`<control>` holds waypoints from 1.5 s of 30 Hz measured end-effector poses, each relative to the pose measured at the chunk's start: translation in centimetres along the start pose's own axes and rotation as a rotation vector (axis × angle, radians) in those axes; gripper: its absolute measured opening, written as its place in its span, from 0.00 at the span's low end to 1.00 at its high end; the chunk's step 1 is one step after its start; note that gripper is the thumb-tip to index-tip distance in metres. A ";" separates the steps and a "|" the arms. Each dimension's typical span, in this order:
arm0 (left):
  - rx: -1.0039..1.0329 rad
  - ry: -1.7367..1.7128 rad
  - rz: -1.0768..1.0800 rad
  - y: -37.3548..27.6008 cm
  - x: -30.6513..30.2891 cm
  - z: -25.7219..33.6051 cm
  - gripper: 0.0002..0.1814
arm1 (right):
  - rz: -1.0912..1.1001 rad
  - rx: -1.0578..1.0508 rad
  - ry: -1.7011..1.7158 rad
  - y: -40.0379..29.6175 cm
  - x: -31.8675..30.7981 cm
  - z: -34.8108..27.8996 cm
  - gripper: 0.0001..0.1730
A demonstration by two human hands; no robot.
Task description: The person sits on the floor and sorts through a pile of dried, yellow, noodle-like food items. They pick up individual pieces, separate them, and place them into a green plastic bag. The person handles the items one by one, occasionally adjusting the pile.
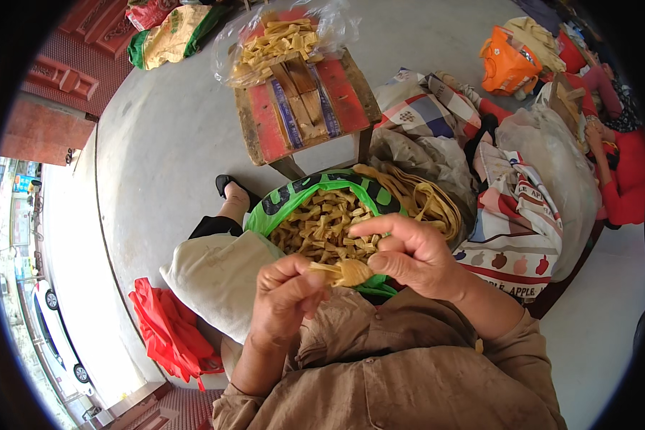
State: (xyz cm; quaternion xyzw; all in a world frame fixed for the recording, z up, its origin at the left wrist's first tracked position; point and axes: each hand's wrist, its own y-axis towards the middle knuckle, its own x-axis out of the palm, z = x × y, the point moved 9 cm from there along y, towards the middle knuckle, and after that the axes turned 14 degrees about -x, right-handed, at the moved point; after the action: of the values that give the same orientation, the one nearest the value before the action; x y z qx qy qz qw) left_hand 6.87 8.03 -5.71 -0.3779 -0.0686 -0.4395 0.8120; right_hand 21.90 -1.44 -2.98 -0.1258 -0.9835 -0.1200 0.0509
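Between finger and thumb, my left hand [292, 289] pinches the loose end of a knotted yellow-tan strip [355, 273]. The strip's rounded, folded part points right. My right hand [416, 255] is just beside that part, its thumb at the edge and its index finger stretched out apart; whether the thumb touches is hard to tell. Below both hands, a green plastic bag [314, 188] with black lettering holds many similar knotted pieces [328, 220]. Long tan bands [435, 207] lie folded at the bag's right side.
Ahead stands a red-topped wooden stool [349, 91] bearing a slotted wooden block [301, 102] and short tan strips [287, 40] on clear plastic. A red bag [172, 328] lies left. Patterned cloth [516, 242] is at right; farther right sits a person in red [626, 177].
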 end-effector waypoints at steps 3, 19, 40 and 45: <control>0.113 -0.142 0.013 -0.3 -0.9 0.6 0.05 | -0.009 -0.019 -0.028 -0.6 -0.7 0.2 0.21; 0.762 1.783 -0.010 -0.3 6.5 1.0 0.17 | -0.460 -0.364 -0.861 -0.8 3.3 -0.4 0.13; 0.855 1.259 0.576 11.1 0.6 18.7 0.06 | 0.065 -0.709 -1.089 17.0 -6.9 -2.1 0.10; 0.819 1.295 0.613 13.1 -1.4 17.5 0.05 | -0.022 -0.465 -1.251 17.9 -10.3 3.4 0.11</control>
State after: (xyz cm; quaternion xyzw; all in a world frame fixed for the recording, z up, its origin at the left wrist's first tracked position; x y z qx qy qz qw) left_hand 19.93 25.09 -1.24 0.2744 0.3645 -0.2694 0.8481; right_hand 36.23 13.76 -3.63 -0.1695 -0.7773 -0.2340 -0.5589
